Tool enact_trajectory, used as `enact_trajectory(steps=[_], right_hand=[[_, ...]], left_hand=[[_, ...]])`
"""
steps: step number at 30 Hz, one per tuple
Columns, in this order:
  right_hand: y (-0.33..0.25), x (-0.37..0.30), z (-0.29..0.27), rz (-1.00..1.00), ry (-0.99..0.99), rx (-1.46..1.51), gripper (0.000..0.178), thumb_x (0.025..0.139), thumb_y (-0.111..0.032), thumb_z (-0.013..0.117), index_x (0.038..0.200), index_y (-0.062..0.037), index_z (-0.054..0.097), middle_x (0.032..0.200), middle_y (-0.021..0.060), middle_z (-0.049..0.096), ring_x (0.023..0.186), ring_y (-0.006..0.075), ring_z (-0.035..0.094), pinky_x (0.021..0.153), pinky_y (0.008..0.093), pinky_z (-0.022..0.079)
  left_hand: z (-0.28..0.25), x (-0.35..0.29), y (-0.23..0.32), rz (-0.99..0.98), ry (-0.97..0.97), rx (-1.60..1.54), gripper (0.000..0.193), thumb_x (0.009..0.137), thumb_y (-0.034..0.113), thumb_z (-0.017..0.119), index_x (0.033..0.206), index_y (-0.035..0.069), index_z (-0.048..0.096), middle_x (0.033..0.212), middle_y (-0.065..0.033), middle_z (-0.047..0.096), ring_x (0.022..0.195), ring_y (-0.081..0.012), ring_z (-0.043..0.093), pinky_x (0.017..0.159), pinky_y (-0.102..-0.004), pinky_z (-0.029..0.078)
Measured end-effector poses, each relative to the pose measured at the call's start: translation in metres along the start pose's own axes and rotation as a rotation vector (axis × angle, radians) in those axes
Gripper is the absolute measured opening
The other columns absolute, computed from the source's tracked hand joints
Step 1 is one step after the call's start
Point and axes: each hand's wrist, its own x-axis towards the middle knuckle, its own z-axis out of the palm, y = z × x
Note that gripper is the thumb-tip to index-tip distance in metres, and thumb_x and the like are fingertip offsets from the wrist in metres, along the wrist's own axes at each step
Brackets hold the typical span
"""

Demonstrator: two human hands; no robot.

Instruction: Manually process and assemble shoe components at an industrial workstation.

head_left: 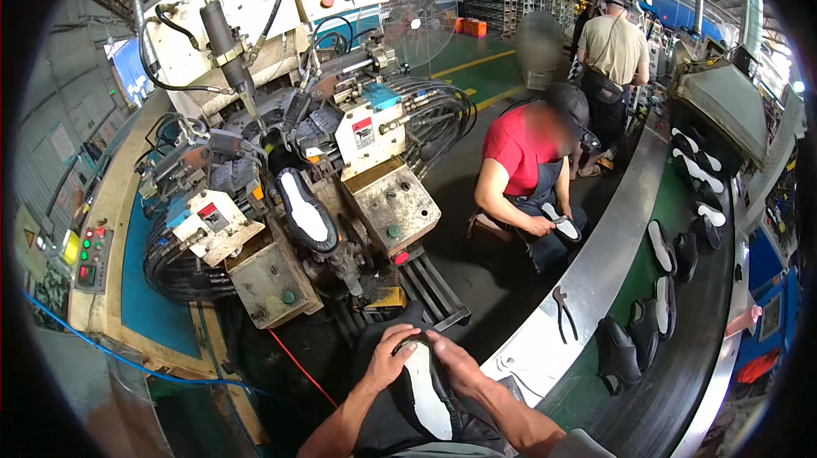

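Observation:
A black shoe upper [425, 390] lies bottom up across my lap, its long white insole board facing me. My left hand [391, 358] is closed round the left side of its far end, fingertips curled over the edge. On the opposite side my right hand [457, 363] presses against the same end, thumb and fingers along the black edge. Ahead of me, another black shoe upper with a white bottom [308, 213] sits bottom up in the shoe-making machine [366, 130], between its two clamp units. Neither hand touches the machine.
To my right runs a conveyor with a metal edge [587, 266], carrying several black shoes [664, 309]. Pliers [562, 315] lie on that edge. A seated person in red [519, 168] holds another shoe. A blue hose [145, 364] and button panel [91, 260] are at left.

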Motion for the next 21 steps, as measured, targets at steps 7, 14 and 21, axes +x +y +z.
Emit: enact_trajectory(steps=[7, 14, 21], right_hand=[[0.024, 0.008, -0.016, -0.071, 0.130, -0.552, 0.064, 0.117, -0.041, 0.056, 0.164, 0.0019, 0.047, 0.159, 0.0197, 0.058, 0.144, 0.0301, 0.057, 0.123, 0.0408, 0.043], [-0.014, -0.083, 0.056, -0.077, 0.007, -1.639, 0.094, 0.093, -0.056, 0.081, 0.170, -0.0180, 0.042, 0.168, 0.0390, 0.033, 0.140, 0.0611, 0.051, 0.115, 0.0579, 0.050], [-0.014, -0.117, 0.017, -0.192, -0.196, -1.946, 0.096, 0.082, -0.037, 0.086, 0.167, -0.0473, 0.044, 0.181, 0.0288, 0.012, 0.137, 0.0611, 0.048, 0.110, 0.0634, 0.053]], left_hand=[[0.015, 0.003, 0.003, -0.004, -0.018, 0.059, 0.028, 0.101, 0.006, 0.071, 0.128, 0.000, 0.076, 0.125, -0.0154, 0.074, 0.119, -0.0306, 0.071, 0.105, -0.0395, 0.054], [0.020, 0.016, -0.022, -0.085, 0.041, 0.282, 0.025, 0.101, 0.013, 0.068, 0.124, 0.007, 0.078, 0.115, -0.0194, 0.075, 0.111, -0.0420, 0.071, 0.098, -0.0476, 0.057], [-0.033, 0.048, -0.013, 0.263, -0.428, 0.379, 0.027, 0.102, 0.008, 0.064, 0.126, 0.007, 0.078, 0.106, -0.0190, 0.071, 0.099, -0.0399, 0.067, 0.092, -0.0490, 0.054]])
